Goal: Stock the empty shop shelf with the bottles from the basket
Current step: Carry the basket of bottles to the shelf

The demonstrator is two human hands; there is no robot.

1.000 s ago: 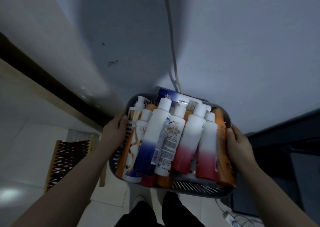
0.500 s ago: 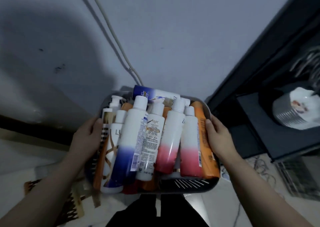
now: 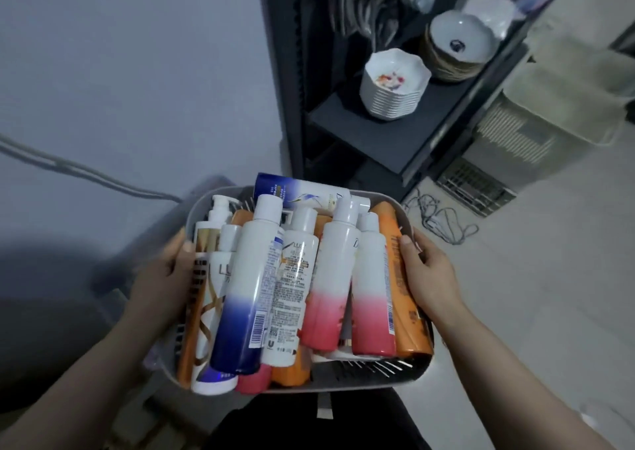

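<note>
A grey slotted basket (image 3: 371,370) is held in front of me, packed with several lying bottles. Among them are a white-and-blue bottle (image 3: 247,295), two white-and-pink bottles (image 3: 331,284) and an orange bottle (image 3: 405,295) along the right wall. My left hand (image 3: 161,277) grips the basket's left rim. My right hand (image 3: 429,271) grips its right rim, thumb over the edge. Beyond the basket, up and to the right, stands a dark shelf unit (image 3: 385,140).
The dark shelf unit carries a stack of white bowls (image 3: 393,85) and a bowl on a woven ring (image 3: 458,45). A tangle of cable (image 3: 443,219) lies on the pale floor beside it. A grey wall with a cable (image 3: 79,171) fills the left.
My view has swung right with the basket: the wall has slid left and the dark shelf unit with its bowls has come into the upper middle. Both hands keep their grip.
</note>
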